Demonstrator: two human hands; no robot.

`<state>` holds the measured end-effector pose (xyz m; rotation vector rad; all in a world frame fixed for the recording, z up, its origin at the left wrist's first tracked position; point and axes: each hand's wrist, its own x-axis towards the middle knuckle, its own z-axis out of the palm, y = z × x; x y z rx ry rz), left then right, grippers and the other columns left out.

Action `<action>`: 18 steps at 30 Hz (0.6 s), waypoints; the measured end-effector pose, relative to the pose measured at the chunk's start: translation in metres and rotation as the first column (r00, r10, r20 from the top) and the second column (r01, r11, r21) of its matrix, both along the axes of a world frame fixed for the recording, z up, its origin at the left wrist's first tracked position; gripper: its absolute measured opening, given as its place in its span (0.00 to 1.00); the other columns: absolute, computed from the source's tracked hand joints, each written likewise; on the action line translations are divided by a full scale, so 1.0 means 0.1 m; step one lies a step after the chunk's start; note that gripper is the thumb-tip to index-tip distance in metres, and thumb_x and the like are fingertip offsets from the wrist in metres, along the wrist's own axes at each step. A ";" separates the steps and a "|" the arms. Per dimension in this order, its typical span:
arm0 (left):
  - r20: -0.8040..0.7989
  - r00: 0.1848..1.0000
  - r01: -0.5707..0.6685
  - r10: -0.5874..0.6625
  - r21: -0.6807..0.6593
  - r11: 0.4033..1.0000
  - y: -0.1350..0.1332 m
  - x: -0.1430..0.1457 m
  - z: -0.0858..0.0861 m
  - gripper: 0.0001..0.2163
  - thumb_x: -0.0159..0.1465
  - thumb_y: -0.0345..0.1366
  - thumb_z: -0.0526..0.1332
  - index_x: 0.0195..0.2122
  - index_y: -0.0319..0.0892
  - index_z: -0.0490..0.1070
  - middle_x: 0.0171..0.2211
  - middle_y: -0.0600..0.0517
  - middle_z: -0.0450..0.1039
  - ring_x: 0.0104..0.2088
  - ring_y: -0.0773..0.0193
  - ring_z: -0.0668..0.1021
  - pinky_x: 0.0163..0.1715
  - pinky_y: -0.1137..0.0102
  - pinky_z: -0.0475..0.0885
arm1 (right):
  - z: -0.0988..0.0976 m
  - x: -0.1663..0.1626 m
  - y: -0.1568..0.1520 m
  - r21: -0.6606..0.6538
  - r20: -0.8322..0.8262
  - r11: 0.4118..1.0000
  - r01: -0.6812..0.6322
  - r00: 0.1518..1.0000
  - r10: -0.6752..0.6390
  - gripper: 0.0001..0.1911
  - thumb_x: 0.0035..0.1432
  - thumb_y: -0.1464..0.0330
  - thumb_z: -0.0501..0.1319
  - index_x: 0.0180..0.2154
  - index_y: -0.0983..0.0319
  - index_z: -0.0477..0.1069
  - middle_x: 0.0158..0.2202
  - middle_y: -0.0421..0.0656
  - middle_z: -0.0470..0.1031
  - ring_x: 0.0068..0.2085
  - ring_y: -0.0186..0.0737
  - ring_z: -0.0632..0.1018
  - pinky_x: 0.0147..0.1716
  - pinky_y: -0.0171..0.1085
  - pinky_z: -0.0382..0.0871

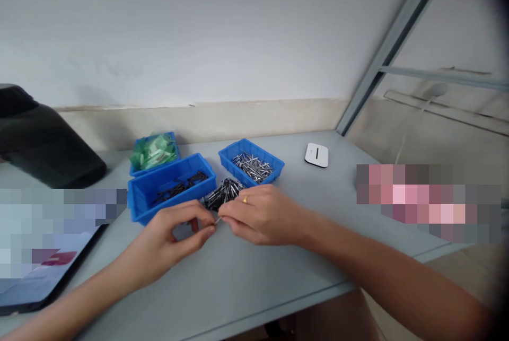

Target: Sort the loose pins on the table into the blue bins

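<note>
My left hand and my right hand meet over the grey table, fingertips pinched together on a small silver screw between them. A ring sits on a finger of my right hand. Just behind the fingers lies a loose pile of mixed black and silver screws. Behind the pile stand three blue bins: one with black screws, one with silver screws, one with green packets.
A small white device lies at the back right of the table. A dark bag sits at the far left, with a tablet in front of it. A wall and a slanted metal bar close off the back.
</note>
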<state>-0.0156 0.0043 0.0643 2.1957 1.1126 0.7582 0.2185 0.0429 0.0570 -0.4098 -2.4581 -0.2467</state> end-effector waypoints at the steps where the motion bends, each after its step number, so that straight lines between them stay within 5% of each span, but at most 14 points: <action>1: 0.007 1.000 -0.027 0.026 0.006 1.000 0.00 0.00 0.01 0.06 0.67 0.37 0.60 0.36 0.49 0.77 0.32 0.58 0.78 0.32 0.68 0.79 0.33 0.77 0.74 | 0.00 0.00 0.01 0.009 -0.008 1.000 0.004 1.000 -0.004 0.11 0.70 0.69 0.52 0.37 0.62 0.71 0.25 0.37 0.75 0.27 0.33 0.73 0.26 0.36 0.57; 18: 0.062 0.984 -0.176 0.168 0.190 0.966 -0.04 0.04 0.07 0.03 0.63 0.37 0.64 0.35 0.50 0.79 0.30 0.58 0.79 0.30 0.66 0.80 0.28 0.77 0.75 | -0.07 -0.05 -0.04 -0.092 0.121 0.993 0.073 0.991 -0.062 0.14 0.70 0.67 0.51 0.33 0.62 0.69 0.24 0.38 0.74 0.27 0.33 0.73 0.26 0.36 0.55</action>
